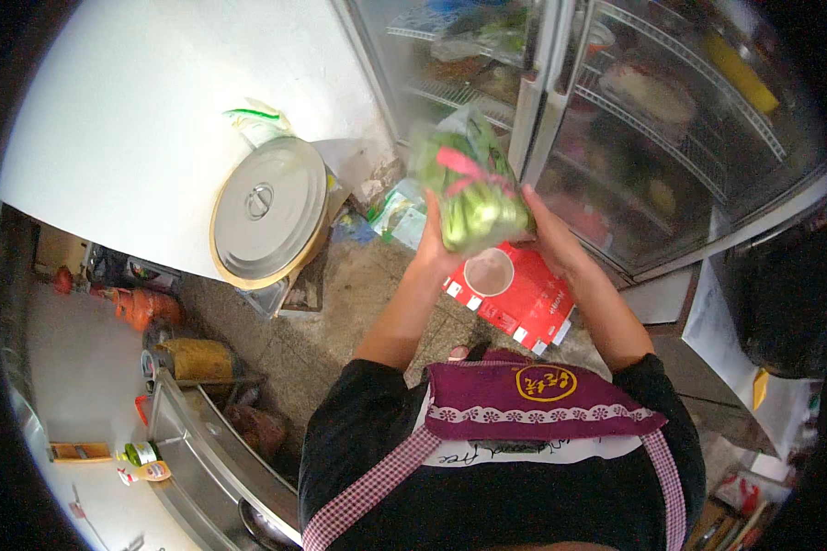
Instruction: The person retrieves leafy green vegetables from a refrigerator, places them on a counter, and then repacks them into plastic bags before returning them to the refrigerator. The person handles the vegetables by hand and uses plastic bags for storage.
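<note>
Between my two hands is a clear plastic bag of green leafy vegetables (479,213), its pale green stalks toward me and a pink tie around it. My left hand (440,237) grips the bag's left side. On the right side, my right hand (548,234) presses against it. The bag is slightly blurred and is held up in front of the glass-door refrigerator (537,124). Below it, on the floor, a round white tub (488,272) rests on a flattened red cardboard sheet (524,299).
A large lidded metal pot (270,210) stands by the white wall at left. Plastic packets (403,213) lie near the refrigerator's foot. An orange gas cylinder (147,308), a yellow one (203,359) and a stainless steel sink counter (207,441) are at lower left.
</note>
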### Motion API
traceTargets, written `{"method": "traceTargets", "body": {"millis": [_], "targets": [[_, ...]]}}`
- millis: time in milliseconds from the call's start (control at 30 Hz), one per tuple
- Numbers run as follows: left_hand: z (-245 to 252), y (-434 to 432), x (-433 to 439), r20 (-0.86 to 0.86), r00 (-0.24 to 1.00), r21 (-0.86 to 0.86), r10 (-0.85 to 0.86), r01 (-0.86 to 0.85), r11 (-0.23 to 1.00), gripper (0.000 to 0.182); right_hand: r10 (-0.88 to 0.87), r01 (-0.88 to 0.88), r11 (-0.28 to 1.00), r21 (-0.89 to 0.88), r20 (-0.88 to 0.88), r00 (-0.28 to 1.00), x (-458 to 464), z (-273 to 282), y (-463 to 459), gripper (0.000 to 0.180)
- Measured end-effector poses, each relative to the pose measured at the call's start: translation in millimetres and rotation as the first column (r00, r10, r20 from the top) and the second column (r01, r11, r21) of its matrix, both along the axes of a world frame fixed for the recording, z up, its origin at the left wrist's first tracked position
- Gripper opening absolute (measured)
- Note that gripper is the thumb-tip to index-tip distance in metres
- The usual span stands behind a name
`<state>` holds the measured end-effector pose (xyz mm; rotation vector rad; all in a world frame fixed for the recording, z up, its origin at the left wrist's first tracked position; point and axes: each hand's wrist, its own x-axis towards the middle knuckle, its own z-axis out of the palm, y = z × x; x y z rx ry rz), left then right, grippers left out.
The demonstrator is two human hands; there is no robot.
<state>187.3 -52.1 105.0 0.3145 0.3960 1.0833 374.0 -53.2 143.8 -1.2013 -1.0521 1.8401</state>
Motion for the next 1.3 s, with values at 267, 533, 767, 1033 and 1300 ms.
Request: {"method": "traceTargets", "body": {"millis": [267, 533, 767, 1033, 1300], "targets": [[15, 19, -35, -0.091, 0.994, 0.082, 0.052, -0.045, 0.996, 0.072, 0.02, -0.018, 0.998, -0.059, 0.023, 1.0, -44, -4, 29, 0.079], [26, 9, -71, 0.059, 0.996, 0.307, 0.073, -0.088, 0.948, 0.046, -0.393, -0.206, 0.654, 0.728, 0.559, 0.73, 3, 72, 128, 0.068], [27, -30, -108, -0.082, 0.946, 0.328, 0.314, -0.272, 0.905, 0.055, -0.78, -0.019, 0.528, 0.849, 0.494, 0.383, 5, 149, 264, 0.06], [22, -66, -150, -0.081, 0.895, 0.259, 0.438, -0.406, 0.876, 0.052, -0.717, 0.247, 0.5, 0.83, 0.236, 0.657, -12, 142, 259, 0.039], [1, -97, -148, -0.149, 0.834, 0.148, 0.531, -0.512, 0.846, 0.05, -0.299, -0.092, 0.433, 0.897, 0.24, 0.924, -105, 108, 186, 0.028]]}}
